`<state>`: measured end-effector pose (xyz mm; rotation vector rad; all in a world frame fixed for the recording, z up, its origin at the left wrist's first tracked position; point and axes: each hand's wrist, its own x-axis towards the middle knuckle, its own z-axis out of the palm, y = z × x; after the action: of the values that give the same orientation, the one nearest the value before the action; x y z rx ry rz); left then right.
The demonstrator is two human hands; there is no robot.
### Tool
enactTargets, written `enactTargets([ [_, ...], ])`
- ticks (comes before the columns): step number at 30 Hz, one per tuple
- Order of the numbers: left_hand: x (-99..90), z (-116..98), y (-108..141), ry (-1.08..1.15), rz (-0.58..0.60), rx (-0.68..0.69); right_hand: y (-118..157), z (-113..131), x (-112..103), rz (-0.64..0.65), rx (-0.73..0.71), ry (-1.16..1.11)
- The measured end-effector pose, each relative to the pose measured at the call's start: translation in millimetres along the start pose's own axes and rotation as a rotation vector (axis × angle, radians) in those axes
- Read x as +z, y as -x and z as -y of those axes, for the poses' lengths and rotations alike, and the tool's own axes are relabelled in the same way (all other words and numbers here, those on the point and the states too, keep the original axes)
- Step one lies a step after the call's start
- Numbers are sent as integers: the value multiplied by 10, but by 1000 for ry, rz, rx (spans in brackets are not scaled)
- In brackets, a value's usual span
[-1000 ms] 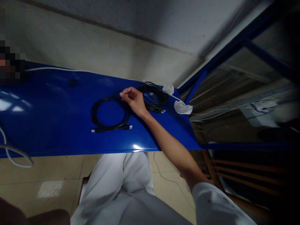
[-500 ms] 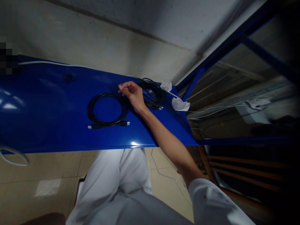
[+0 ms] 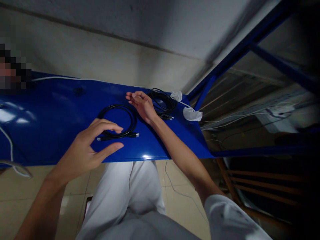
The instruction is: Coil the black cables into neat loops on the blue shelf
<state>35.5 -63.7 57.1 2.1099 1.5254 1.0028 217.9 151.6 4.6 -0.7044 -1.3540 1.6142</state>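
Observation:
A black cable (image 3: 134, 117) lies coiled in a ring on the blue table (image 3: 62, 133), its two metal-tipped plugs at the near side. Over the ring's lower left, my left hand (image 3: 91, 145) has thumb and fingers apart, with nothing between them. My right hand (image 3: 142, 104) is just beyond the ring's upper right, fingers loosely curled and apart; it holds nothing that I can see. Right beside it lies a thicker bundle of black cable (image 3: 166, 102), partly behind the hand, with plug ends at its near side.
Two crumpled white pieces (image 3: 192, 114) lie at the table's right end, by a blue metal frame (image 3: 205, 90). A white cable (image 3: 67, 78) runs along the back edge. Another white cable (image 3: 11, 146) hangs at the left. A small dark tangle (image 3: 79, 90) lies toward the back.
My left hand has come in from the lower left to the coiled cable. My right hand has stayed near the same spot, its fingers a little looser. The view has shifted slightly.

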Motion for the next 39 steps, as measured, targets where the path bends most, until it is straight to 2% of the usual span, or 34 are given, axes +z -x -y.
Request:
enactTargets([
  [5,138,460,-229,-222,248,-30,-2,-9,-18,37,15,-87],
  [8,137,636,-404,-237,377,15,-13,-34,-16,36,-8,-103],
  [11,79,745,-641,-259,408,43,-27,-53,-6,-11,-89,-57],
  [14,46,901,-924,-308,399,35,-28,-53,8,-123,-201,69],
  [17,83,1069,-1164,-310,350,-17,-10,-48,21,-171,-279,162],
  [20,171,1131,-1278,-204,221,-63,11,-64,24,-147,-324,169],
  [25,271,1023,-1218,-69,-70,-77,32,-105,46,-164,-315,165],
  [28,264,962,-1160,-21,-187,-71,64,-102,89,-173,-271,195],
  [32,248,934,-1139,50,-262,-77,124,-105,149,-86,-253,187],
  [36,280,958,-1137,144,-264,-73,164,-149,184,48,-199,195],
  [39,322,982,-1127,157,-252,-59,174,-183,195,82,-166,202],
])
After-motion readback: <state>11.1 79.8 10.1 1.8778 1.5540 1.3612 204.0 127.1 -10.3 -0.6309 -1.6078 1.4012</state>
